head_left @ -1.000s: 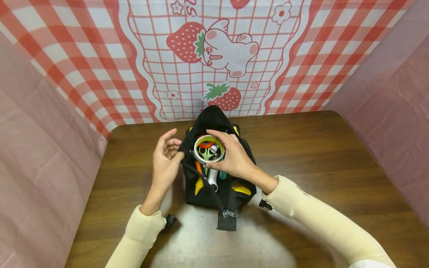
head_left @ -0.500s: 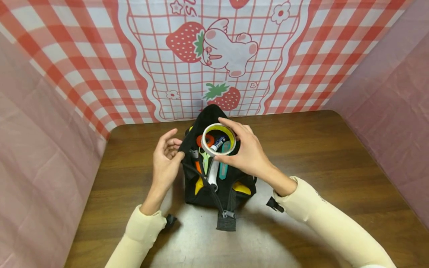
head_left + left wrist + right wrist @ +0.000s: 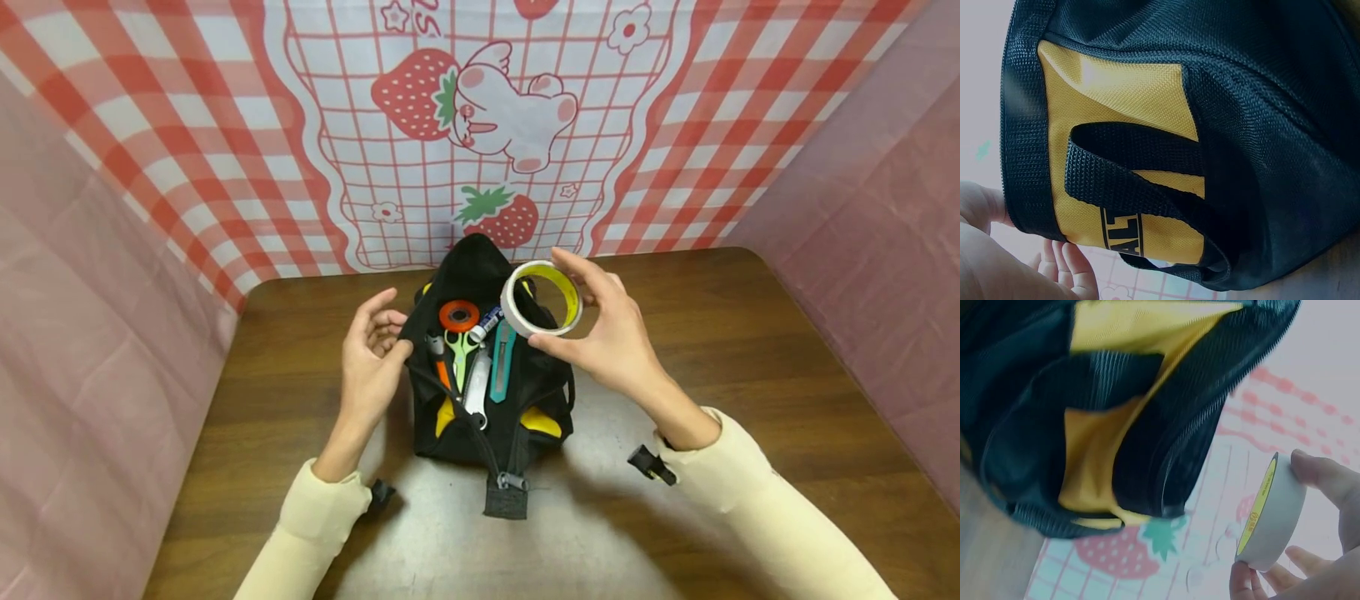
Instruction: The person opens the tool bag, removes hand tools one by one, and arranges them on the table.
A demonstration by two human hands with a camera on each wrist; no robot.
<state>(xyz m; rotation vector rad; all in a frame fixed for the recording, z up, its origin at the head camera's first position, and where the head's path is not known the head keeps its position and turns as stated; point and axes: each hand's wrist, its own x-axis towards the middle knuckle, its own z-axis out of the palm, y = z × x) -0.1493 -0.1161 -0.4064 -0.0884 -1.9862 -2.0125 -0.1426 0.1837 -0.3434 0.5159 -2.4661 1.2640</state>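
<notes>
My right hand (image 3: 618,337) holds a roll of tape (image 3: 1279,515), white outside with a yellow core, between thumb and fingers. It is raised over the right side of an open black and yellow tool bag (image 3: 453,446). With thumb and fingers my left hand (image 3: 371,362) pinches the left edge of the bag's mouth. Inside the bag lie an orange-red ring-shaped roll (image 3: 459,305), green scissors (image 3: 460,360), a white-and-blue tube (image 3: 486,325), a teal box cutter (image 3: 502,371), a white-handled tool (image 3: 477,385) and an orange-and-black tool (image 3: 440,365).
The bag stands on a brown wooden table (image 3: 720,367), its zipper end (image 3: 507,502) pointing toward me. A strawberry-print cloth (image 3: 510,125) hangs behind, with pink curtains (image 3: 67,333) at both sides. A webbing handle (image 3: 1116,181) loops from the bag's side.
My right hand has lifted the tape roll out from over the bag's middle and carried it to the right, uncovering the tools inside. The left hand has stayed at the bag's edge.
</notes>
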